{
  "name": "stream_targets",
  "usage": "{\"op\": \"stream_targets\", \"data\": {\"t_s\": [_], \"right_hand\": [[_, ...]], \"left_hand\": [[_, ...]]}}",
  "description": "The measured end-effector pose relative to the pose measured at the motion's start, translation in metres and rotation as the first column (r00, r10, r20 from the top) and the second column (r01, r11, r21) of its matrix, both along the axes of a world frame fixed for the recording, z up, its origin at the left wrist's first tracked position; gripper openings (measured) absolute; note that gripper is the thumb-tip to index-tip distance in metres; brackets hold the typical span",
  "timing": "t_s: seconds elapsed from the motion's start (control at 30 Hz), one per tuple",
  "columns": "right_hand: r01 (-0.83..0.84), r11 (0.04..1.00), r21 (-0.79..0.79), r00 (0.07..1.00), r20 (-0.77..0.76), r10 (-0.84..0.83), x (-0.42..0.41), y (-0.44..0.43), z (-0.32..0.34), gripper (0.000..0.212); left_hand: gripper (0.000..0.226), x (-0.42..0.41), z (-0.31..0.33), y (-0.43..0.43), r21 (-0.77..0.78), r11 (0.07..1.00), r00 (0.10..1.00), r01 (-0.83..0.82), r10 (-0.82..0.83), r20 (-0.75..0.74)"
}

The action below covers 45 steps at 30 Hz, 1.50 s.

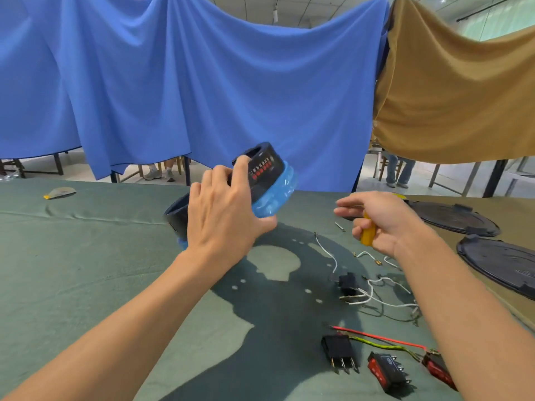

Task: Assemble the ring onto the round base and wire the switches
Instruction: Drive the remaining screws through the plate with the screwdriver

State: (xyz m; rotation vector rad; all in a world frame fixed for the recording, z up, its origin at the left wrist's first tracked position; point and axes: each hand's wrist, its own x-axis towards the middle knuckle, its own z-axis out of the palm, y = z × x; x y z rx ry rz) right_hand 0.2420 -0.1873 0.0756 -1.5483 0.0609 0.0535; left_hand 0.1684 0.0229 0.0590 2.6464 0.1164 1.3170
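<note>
Your left hand [223, 215] grips the black plastic ring [262, 166], whose lower edge is wrapped in blue film. You are holding it tilted in the air at the centre of the frame, clear of the table. Your right hand [385, 221], at centre right, has its lower fingers curled round a yellow-handled tool [367, 233], with forefinger and thumb loosely extended. The tool's tip is hidden.

The job looks barely begun. The ring sits on neither of the two black round plastic bases [454, 218], which lie flat at the right edge, well apart from it. The black and red rocker switches [386, 371] lie loose at lower right among white wires [376, 300] and a red wire [376, 337]. You still have the seating and most of the wiring to do.

The table is covered with a green cloth [86, 270]. Behind it hang a blue cloth [202, 82] and, at upper right, a tan cloth [448, 96]. Chair legs and people's legs show beneath them.
</note>
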Motion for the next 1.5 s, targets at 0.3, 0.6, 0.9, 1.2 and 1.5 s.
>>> {"op": "stream_targets", "data": {"t_s": [0.3, 0.6, 0.9, 1.2, 1.5], "right_hand": [[0.103, 0.986, 0.131, 0.995, -0.026, -0.101, 0.001, -0.031, 0.010, 0.007], [0.084, 0.996, 0.010, 0.996, -0.018, -0.084, 0.002, -0.026, 0.007, 0.012], [0.064, 0.996, -0.069, 0.995, -0.075, -0.069, 0.011, -0.028, -0.002, 0.015], [0.141, 0.756, -0.639, 0.990, 0.080, -0.117, 0.074, -0.008, -0.024, 0.014], [0.275, 0.374, -0.886, 0.961, 0.243, -0.132, 0.111, 0.000, -0.057, 0.010]], "left_hand": [[0.031, -0.011, 0.051, 0.033, -0.819, 0.436, 0.926, 0.373, -0.235, 0.296], [0.027, -0.001, 0.034, 0.053, -0.962, -0.172, 0.903, 0.213, -0.340, 0.261], [0.043, 0.009, 0.007, 0.056, -0.925, -0.366, 0.895, -0.105, -0.440, 0.073], [0.044, 0.027, -0.024, 0.072, -0.862, -0.451, 0.886, -0.232, -0.464, 0.005], [0.043, 0.038, -0.042, 0.081, -0.851, -0.475, 0.855, -0.225, -0.516, 0.062]]}}
